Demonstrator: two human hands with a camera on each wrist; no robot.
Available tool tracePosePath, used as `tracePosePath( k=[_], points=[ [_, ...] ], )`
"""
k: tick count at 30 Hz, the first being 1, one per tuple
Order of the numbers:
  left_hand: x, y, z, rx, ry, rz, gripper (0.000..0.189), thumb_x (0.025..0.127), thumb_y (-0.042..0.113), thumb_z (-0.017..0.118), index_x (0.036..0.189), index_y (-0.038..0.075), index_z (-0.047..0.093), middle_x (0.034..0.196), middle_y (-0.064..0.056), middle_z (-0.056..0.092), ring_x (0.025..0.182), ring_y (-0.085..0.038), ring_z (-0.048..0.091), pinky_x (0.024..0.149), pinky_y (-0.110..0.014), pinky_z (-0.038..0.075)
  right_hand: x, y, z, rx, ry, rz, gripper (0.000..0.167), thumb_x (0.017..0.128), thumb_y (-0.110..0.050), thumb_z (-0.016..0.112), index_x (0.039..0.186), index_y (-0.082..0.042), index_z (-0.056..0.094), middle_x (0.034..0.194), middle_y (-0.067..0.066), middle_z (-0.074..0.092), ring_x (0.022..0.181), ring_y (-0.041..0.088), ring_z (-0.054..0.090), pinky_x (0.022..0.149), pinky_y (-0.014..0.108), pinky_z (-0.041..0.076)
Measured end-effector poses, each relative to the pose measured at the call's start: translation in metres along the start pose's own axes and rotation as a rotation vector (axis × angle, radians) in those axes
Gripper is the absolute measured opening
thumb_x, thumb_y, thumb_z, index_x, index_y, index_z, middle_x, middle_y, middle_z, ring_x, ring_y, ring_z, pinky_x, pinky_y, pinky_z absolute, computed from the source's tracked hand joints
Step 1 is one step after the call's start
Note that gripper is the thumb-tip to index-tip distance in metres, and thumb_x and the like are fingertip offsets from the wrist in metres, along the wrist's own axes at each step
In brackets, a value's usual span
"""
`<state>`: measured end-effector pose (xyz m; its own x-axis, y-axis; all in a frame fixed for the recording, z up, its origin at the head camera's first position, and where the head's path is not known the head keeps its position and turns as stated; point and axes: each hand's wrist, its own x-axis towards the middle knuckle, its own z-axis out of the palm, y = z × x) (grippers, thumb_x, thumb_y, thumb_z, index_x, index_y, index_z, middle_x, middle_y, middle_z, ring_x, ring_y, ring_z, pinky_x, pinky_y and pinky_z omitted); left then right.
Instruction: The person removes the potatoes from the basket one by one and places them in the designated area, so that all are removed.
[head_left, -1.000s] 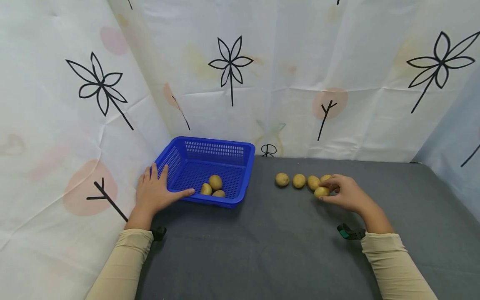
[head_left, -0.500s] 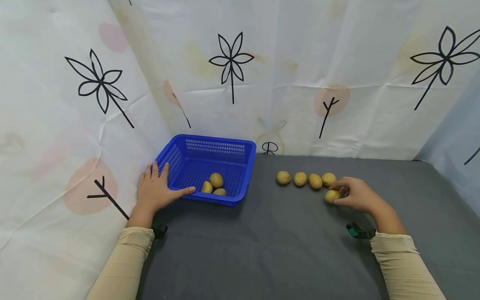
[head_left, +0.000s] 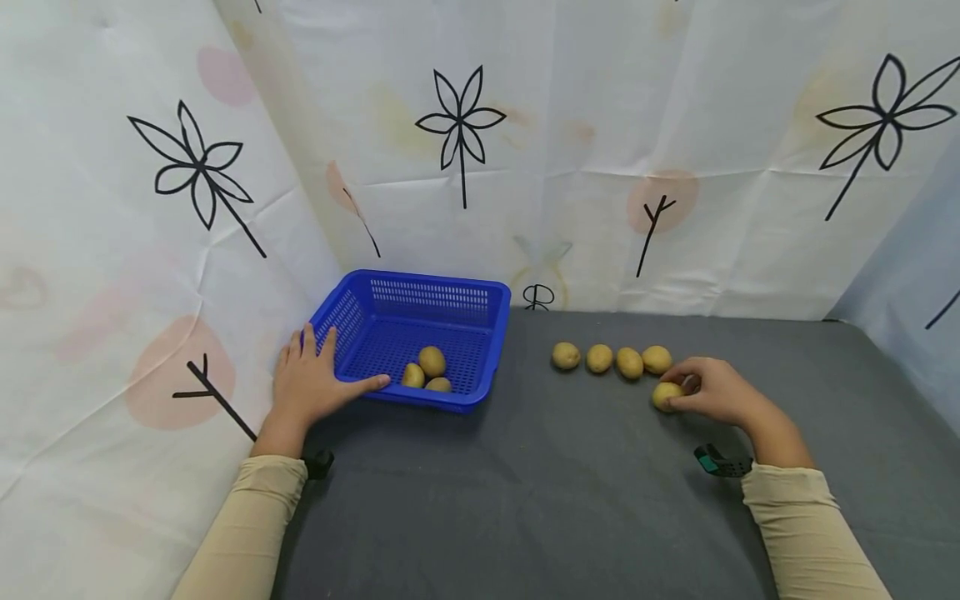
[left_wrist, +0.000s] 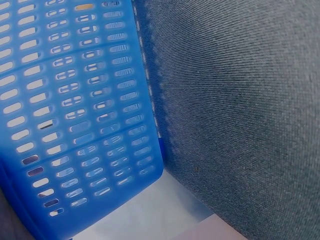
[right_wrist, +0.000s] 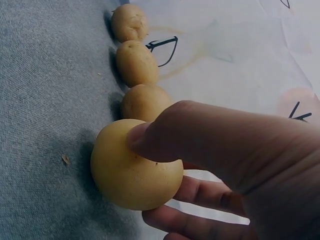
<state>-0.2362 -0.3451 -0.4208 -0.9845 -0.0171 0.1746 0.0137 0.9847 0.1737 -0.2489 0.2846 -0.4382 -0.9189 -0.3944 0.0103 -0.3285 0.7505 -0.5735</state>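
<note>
Four small yellow-brown potatoes [head_left: 629, 363] sit in a short row near the far edge of a grey bench [head_left: 480, 500], right of its middle. The two at the row's right end lie very close together. Just on the near side of that end, a person's right hand [head_left: 712, 392] holds a fifth potato [head_left: 664, 397], thumb on one face and fingers at the other side; whether it rests on the bench is hard to tell. A blue basket [head_left: 420, 332] with slotted walls stands at the bench's far left corner. Three more potatoes [head_left: 432, 362] are grouped inside, by its near wall. The left hand [head_left: 307, 385] rests on the basket's near left corner, fingers spread wide along the left side, thumb reaching along the near rim. Both arms wear beige sleeves [head_left: 806, 525], and a black wristband [head_left: 722, 462] with a green patch shows at the right wrist. White cloth [head_left: 570, 100] printed with black line flowers hangs behind the bench's far edge and along its left
</note>
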Motion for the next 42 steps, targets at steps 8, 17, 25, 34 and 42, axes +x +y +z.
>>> tracePosePath(
  k=[8, 17, 25, 34, 42],
  points=[
    [-0.0002, -0.0011, 0.0003, -0.004, -0.004, -0.002, 0.14, 0.074, 0.095, 0.063, 0.167, -0.002, 0.024, 0.17, -0.042, 0.009, 0.157, -0.065, 0.009, 0.125, -0.076, 0.009, -0.0005, -0.0005, -0.0022, 0.024, -0.018, 0.009, 0.037, 0.095, -0.017, 0.081, 0.124, 0.004, 0.072, 0.121, 0.026, 0.067, 0.101, 0.036, 0.071, 0.074, 0.044, 0.059],
    [0.0002, -0.0012, 0.0014, 0.005, -0.009, -0.002, 0.141, 0.073, 0.096, 0.062, 0.167, -0.002, 0.024, 0.171, -0.041, 0.009, 0.157, -0.064, 0.009, 0.125, -0.076, 0.009, -0.0017, -0.0009, -0.0004, 0.028, -0.015, 0.003, 0.04, 0.096, -0.017, 0.08, 0.127, 0.006, 0.07, 0.125, 0.027, 0.067, 0.103, 0.038, 0.069, 0.076, 0.044, 0.059],
    [-0.0001, 0.0009, -0.0006, 0.002, -0.013, -0.006, 0.14, 0.074, 0.095, 0.062, 0.167, -0.002, 0.024, 0.171, -0.041, 0.009, 0.157, -0.064, 0.009, 0.125, -0.076, 0.009, -0.0006, -0.001, -0.0007, 0.026, -0.005, -0.007, 0.039, 0.096, -0.016, 0.08, 0.127, 0.006, 0.071, 0.125, 0.027, 0.068, 0.103, 0.038, 0.07, 0.075, 0.041, 0.059],
    [0.0015, 0.0017, -0.0016, 0.005, -0.019, -0.007, 0.14, 0.074, 0.096, 0.061, 0.168, -0.001, 0.023, 0.171, -0.041, 0.009, 0.158, -0.063, 0.009, 0.126, -0.075, 0.009, 0.0, -0.001, -0.003, 0.011, 0.008, -0.006, 0.04, 0.095, -0.018, 0.081, 0.125, 0.006, 0.071, 0.123, 0.027, 0.068, 0.104, 0.041, 0.07, 0.076, 0.046, 0.06],
    [0.0009, 0.0016, -0.0013, 0.004, -0.009, -0.003, 0.14, 0.074, 0.095, 0.063, 0.167, -0.003, 0.026, 0.17, -0.042, 0.011, 0.157, -0.064, 0.011, 0.126, -0.075, 0.01, -0.0007, -0.0007, -0.005, -0.003, 0.02, -0.009, 0.038, 0.095, -0.018, 0.081, 0.123, 0.005, 0.071, 0.122, 0.027, 0.068, 0.104, 0.042, 0.07, 0.076, 0.049, 0.061]
  ],
)
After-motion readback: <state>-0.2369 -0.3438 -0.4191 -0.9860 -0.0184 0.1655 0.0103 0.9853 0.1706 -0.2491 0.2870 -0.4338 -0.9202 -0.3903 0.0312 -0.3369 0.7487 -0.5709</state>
